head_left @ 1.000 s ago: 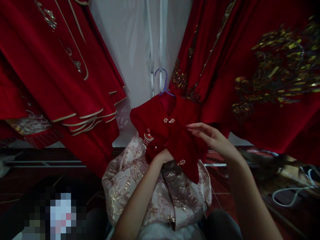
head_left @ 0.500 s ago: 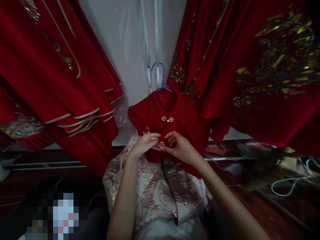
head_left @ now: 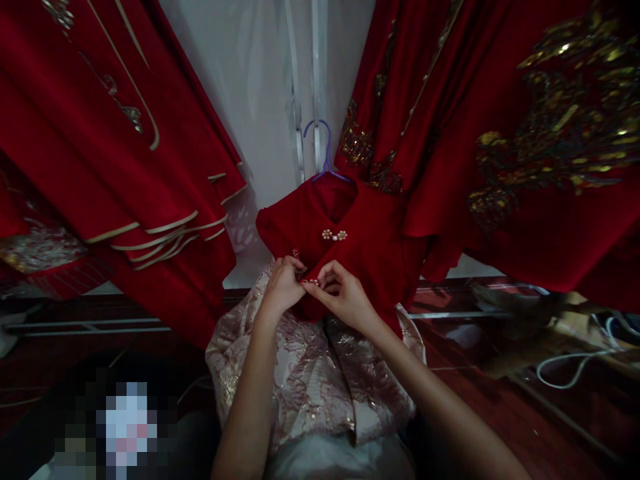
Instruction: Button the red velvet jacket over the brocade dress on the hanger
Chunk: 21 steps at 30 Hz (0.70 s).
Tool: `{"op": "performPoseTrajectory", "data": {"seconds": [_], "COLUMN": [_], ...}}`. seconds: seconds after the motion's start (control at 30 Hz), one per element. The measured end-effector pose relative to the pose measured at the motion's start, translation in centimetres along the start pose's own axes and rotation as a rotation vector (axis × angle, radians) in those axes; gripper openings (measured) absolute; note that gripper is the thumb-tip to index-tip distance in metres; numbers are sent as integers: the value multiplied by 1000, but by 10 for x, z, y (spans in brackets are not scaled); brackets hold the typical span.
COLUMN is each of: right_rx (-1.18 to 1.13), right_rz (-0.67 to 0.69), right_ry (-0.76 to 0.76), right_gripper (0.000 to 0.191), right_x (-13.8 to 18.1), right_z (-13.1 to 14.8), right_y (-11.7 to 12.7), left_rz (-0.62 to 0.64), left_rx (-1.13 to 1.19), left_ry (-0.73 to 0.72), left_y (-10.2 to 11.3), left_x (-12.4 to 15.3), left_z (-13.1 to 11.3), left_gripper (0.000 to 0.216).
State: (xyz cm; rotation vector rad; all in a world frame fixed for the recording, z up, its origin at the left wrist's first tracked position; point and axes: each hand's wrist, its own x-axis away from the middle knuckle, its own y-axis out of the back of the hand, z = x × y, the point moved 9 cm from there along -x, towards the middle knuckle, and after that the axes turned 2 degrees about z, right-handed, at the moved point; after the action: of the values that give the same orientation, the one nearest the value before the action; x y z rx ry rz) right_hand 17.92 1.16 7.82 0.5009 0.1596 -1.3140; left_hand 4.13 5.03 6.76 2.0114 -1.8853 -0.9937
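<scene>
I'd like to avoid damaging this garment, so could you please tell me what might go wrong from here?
Both hands, left hand and right hand, pinch at a small pearl fastener on the red jacket; a hard tug might tear it off. Pulling downward could also slip the jacket off its purple hanger. The brocade skirt beneath might snag.

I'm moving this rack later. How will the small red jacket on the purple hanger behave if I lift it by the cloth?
The red jacket will probably be floppy: it folds and drapes around both hands. It looks light, hanging from a thin purple hanger. Its pearl clasp may snag or be fragile.
</scene>
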Motion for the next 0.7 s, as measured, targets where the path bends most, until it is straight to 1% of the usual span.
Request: {"op": "performPoseTrajectory", "data": {"seconds": [0.07,0.1,0.13,0.23,0.33,0.47,0.7], "right_rx": [3,2,1,7,29,57,56], "right_rz": [-55,-71,-83,-108,-141,-131,-150], "right_ry": [-6,-13,-19,-25,-30,-32,5], "right_gripper": [26,26,27,27,27,24,18], "right_x": [-6,-10,-14,-32,-49,-60,-63], "right_z": [-6,-11,-16,-32,-46,-53,-46], "right_y": [2,3,4,7,9,7,5], "left_rz": [-172,-212,-221,-187,-189,-163,-115], "left_rx": [-133,-123,-66,191,329,432,462], "left_ry": [0,-9,-22,-27,-4,40,82], "left_y": [12,14,13,3,-1,-5,-4], "left_x": [-1,-2,-4,-13,-17,-17,-17], "left_z": [5,8,11,23,30,33,28], "left_gripper": [36,38,40,40,37,35,26]}}
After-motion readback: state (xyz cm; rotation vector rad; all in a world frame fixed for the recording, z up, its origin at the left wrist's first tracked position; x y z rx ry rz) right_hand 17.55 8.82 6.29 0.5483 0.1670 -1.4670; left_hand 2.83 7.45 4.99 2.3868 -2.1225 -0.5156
